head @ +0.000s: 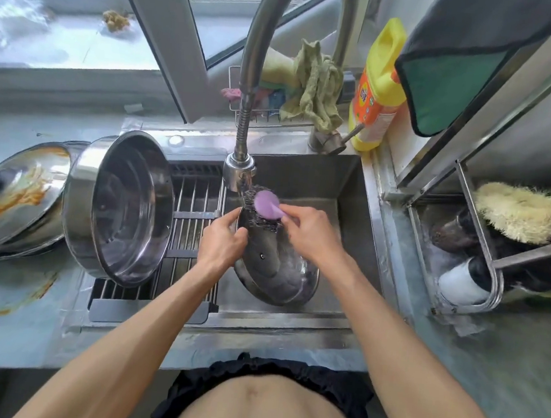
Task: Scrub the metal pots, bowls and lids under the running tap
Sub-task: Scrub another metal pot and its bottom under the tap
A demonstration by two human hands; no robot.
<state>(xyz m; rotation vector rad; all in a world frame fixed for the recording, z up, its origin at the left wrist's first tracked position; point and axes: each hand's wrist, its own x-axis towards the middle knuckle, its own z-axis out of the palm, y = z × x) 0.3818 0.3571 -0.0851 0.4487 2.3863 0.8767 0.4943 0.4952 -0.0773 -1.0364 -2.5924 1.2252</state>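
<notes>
— 1 lid (275, 269) is under the tap (239, 169) right now, tilted in the sink (346, 188), its inner face up with the knob screw showing. That's the step in hand: scrubbing it.

— Who holds what?

— The left hand (221, 237) grips the lid's rim on the side toward the rack. The right hand (309, 228) pinches the purple handle of a steel-wool scrubber (262, 207) and presses the wire against the lid's far edge, just below the spout. I can't make out the water stream itself.

— What does the next move call for?

— I'd say working the scrubber down across the rest of the inner face, then turning the lid to do the outside, with the left hand keeping the wet rim from slipping.

— And the count?

— 1 big pot (124, 209) lying on its side on the drain rack (193, 221), looking clean. On the counter left of it, 1 greasy lid (15, 192) with orange smears sits atop a stack; I can't tell how many pieces lie beneath. Further out: 1 yellow detergent bottle (378, 84), 1 bristly brush (519, 210) in the side caddy.
</notes>
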